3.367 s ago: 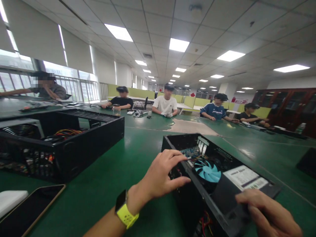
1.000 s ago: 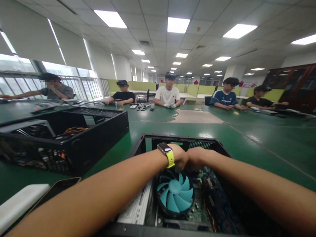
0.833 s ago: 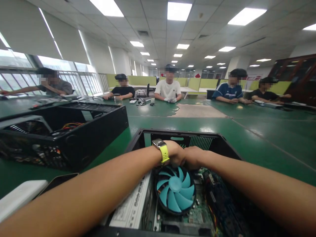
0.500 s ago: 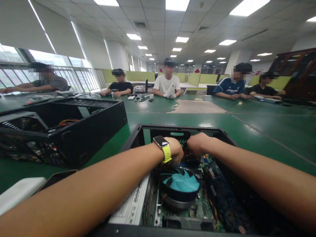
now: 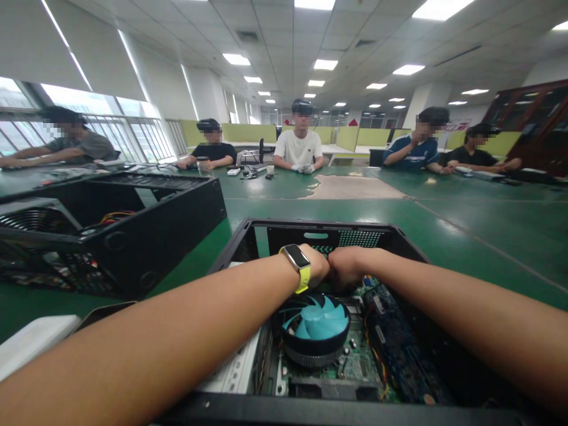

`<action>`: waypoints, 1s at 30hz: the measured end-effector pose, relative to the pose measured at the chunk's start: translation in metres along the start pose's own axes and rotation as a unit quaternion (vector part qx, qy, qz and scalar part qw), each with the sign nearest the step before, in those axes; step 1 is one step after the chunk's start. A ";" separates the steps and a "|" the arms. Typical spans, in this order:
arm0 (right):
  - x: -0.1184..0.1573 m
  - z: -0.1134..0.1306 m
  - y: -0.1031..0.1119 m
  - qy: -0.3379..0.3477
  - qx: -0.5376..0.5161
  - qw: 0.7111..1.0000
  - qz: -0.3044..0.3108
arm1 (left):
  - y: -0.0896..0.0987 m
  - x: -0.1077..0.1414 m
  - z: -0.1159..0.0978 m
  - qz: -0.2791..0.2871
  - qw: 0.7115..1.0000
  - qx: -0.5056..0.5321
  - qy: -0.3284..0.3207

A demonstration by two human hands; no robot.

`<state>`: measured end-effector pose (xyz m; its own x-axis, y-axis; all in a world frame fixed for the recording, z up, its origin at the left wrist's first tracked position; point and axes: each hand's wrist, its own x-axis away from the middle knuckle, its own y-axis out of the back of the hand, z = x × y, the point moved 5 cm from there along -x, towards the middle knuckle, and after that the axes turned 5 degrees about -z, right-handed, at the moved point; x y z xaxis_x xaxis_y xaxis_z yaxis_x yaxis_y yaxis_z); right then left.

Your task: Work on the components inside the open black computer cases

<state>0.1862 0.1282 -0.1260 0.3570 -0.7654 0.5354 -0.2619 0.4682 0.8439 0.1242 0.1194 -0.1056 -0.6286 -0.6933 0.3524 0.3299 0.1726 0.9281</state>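
An open black computer case [image 5: 248, 409] lies before me on the green table. My left hand [image 5: 316, 265], below a watch with a yellow strap [image 5: 303, 278], reaches into its far part, beyond the round cooler with a turquoise fan [image 5: 317, 319]. Beside it, nearly touching, is my right hand [image 5: 348, 266], with its fingers curled and pointing down. The fingertips of both hands are hidden, so what they hold cannot be made out. A dark blue card [image 5: 399, 349] lies right of the cooler, and a silver power supply [image 5: 235, 370] shows at the left under my forearm.
A second black case [image 5: 168, 236] stands at the left. A white object [image 5: 38, 343] lies at the near left edge. Across the green table [image 5: 479, 213], several people sit, with cables [image 5: 252, 171] and small items before them.
Both hands have come closer together, my right hand moving left. The view has shifted slightly, and more of the fan shows. A person at the right has raised a hand to the face.
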 end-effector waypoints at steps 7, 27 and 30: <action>-0.003 0.002 0.005 -0.042 0.096 0.993 -0.045 | -0.004 -0.003 -0.006 0.024 0.995 -0.084 -0.044; 0.001 0.006 0.005 -0.079 0.107 0.990 -0.039 | 0.004 0.009 -0.012 0.047 0.992 -0.104 -0.054; 0.001 0.006 0.005 -0.074 0.086 0.992 -0.060 | 0.003 0.009 -0.011 0.051 0.992 -0.106 -0.052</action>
<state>0.1794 0.1270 -0.1219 0.2629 -0.8733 0.4102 -0.3797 0.2972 0.8761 0.1274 0.1058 -0.1007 -0.6501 -0.6015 0.4642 0.5293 0.0798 0.8447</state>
